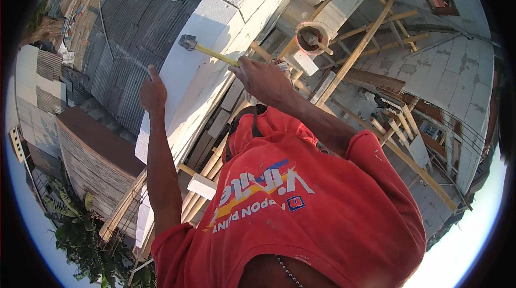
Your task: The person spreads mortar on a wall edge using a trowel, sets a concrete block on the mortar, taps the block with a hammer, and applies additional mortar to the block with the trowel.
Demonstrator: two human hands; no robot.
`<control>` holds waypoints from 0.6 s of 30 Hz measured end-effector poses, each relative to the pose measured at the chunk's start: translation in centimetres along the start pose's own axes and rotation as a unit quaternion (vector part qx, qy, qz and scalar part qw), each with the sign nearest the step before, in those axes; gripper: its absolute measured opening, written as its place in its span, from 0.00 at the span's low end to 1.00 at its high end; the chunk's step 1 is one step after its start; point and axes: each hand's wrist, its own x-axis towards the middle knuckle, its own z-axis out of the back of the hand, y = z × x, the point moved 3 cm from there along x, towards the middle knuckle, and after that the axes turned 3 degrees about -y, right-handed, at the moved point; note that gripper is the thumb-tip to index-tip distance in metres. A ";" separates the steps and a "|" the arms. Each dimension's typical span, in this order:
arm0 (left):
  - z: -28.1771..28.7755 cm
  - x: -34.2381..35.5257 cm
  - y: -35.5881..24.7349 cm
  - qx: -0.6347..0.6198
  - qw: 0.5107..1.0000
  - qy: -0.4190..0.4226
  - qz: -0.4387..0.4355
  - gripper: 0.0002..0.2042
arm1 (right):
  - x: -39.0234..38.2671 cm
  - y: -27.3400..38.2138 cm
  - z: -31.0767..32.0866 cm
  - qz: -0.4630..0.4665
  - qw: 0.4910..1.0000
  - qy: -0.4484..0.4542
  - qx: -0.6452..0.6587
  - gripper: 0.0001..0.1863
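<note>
My right hand [252,75] is wrapped round the yellow handle [215,55] of a tool whose grey, dirty head [187,42] lies over the top of a white block wall [196,22]. My left hand [153,91] is at the wall's outer side, left of the tool, index finger raised and the others curled; whatever it holds is too small to make out. A faint pale streak crosses the roofing near its fingertips. My red shirt fills the lower middle.
Corrugated roofing [123,13] lies below on the left, with leafy plants [75,245] lower down. To the right are wooden scaffold poles [414,172], a bucket with a stick-handled tool [312,29], loose white pieces [201,186] and a grey block wall [451,73].
</note>
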 end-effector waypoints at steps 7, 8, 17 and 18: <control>0.1 0.0 -0.1 0.006 1.000 0.011 0.006 0.42 | -0.3 -0.5 -0.5 -0.043 0.997 0.055 0.013 0.19; -0.1 0.0 0.0 0.007 1.000 -0.005 0.003 0.42 | -0.2 -0.1 -0.2 -0.041 0.997 0.056 0.015 0.19; -0.4 0.8 0.1 0.000 0.999 -0.010 0.035 0.38 | 0.6 -0.3 0.3 -0.042 0.996 0.072 -0.013 0.16; -0.6 0.4 0.4 0.005 1.000 -0.010 0.025 0.37 | 0.6 0.4 1.0 -0.037 0.996 0.082 -0.008 0.16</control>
